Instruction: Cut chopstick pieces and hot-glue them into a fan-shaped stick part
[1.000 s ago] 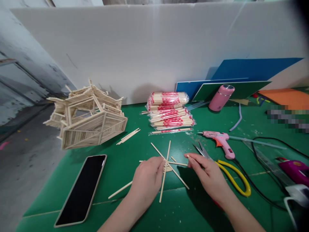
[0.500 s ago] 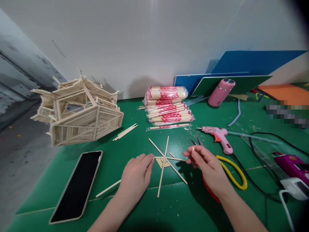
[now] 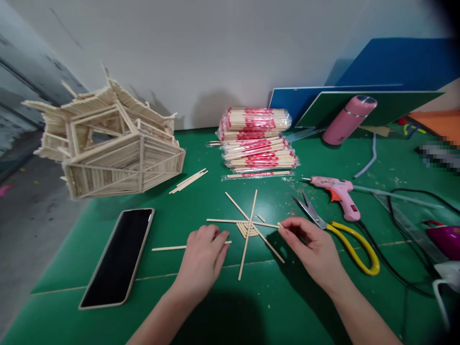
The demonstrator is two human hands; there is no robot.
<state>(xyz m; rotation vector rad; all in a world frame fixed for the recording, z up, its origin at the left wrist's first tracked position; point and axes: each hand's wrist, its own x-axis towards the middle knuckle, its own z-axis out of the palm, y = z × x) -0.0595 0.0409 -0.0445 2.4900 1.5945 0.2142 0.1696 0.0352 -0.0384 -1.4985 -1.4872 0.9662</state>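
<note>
My left hand point(image 3: 203, 258) rests on the green mat point(image 3: 251, 306) with its fingers curled over a long wooden stick point(image 3: 167, 248) that lies sideways beneath them. My right hand point(image 3: 312, 249) is closed in a pinch on a short stick piece point(image 3: 280, 224), held low by the mat. Between the hands lies a crossed heap of loose sticks point(image 3: 248, 224), with a few short cut pieces in its middle. The right fingertips are just right of that heap.
A stick-built model house point(image 3: 108, 143) stands at the back left, a phone point(image 3: 118, 256) lies in front of it. Wrapped stick bundles point(image 3: 257, 141) are at the back centre. Yellow-handled scissors point(image 3: 347, 239), a pink glue gun point(image 3: 338, 189), cables and a pink bottle point(image 3: 348, 120) fill the right side.
My left hand drew back from the stick heap onto a long stick, which now lies sideways. My right hand dropped lower, still pinching the short piece. The view tilted down.
</note>
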